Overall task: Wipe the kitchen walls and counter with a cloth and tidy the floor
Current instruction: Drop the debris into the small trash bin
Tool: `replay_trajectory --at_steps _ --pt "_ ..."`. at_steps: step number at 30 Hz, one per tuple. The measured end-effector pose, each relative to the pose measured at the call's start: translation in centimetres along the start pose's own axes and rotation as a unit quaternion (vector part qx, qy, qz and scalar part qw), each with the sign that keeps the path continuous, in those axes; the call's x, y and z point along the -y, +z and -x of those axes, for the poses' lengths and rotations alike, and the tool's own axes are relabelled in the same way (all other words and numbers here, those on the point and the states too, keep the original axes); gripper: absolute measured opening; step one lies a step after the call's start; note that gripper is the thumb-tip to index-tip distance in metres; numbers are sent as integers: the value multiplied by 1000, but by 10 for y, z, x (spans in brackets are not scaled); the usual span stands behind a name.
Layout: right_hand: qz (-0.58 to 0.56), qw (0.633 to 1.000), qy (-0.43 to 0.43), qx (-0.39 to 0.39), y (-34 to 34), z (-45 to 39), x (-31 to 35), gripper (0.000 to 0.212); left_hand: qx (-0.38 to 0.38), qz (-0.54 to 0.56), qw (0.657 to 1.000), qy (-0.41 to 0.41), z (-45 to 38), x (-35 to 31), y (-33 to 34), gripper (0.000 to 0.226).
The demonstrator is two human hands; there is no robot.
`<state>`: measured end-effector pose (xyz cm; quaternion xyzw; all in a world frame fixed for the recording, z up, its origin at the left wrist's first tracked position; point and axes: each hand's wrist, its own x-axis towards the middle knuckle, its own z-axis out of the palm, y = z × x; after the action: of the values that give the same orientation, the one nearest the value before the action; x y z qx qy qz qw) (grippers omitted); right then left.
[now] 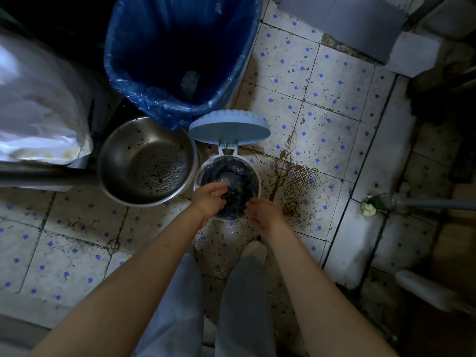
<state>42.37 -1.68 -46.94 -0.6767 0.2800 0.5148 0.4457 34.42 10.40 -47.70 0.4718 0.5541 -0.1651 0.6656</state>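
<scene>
Dark, wet debris [233, 195] lies in the small white pedal bin [255, 188] on the tiled floor [322, 81], directly between a person's two hands. The left hand [210, 198] hovers over the bin's rim, fingers loosely extended toward the debris; the right hand [262, 210] sits at the near rim, fingers relaxed and slightly curled. Whether either hand actually touches the debris cannot be told in the dim light. The bin's blue lid [229, 127] stands raised. Beside it sits a steel colander [146, 161]; beyond, a large blue-lined bin [180, 55], cut off at the top edge.
</scene>
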Motion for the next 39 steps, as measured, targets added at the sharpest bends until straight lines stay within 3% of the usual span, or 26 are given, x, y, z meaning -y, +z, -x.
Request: replay_trajectory --at_steps 9,15,28,33,39 --pt "11 1000 8 4 3 4 0 35 8 3 1000 -4 -1 3 -4 54" --pt "10 1000 4 -4 4 6 0 36 -9 29 999 -9 -3 2 3 39" --pt "-42 999 33 -12 3 17 4 29 11 18 1000 -6 -3 -2 5 52" --pt "13 1000 -5 -20 1 20 5 21 9 -11 1000 -2 13 -7 -1 52" --pt "53 997 -51 -6 -6 46 18 26 12 -31 999 1 36 -20 -11 45"
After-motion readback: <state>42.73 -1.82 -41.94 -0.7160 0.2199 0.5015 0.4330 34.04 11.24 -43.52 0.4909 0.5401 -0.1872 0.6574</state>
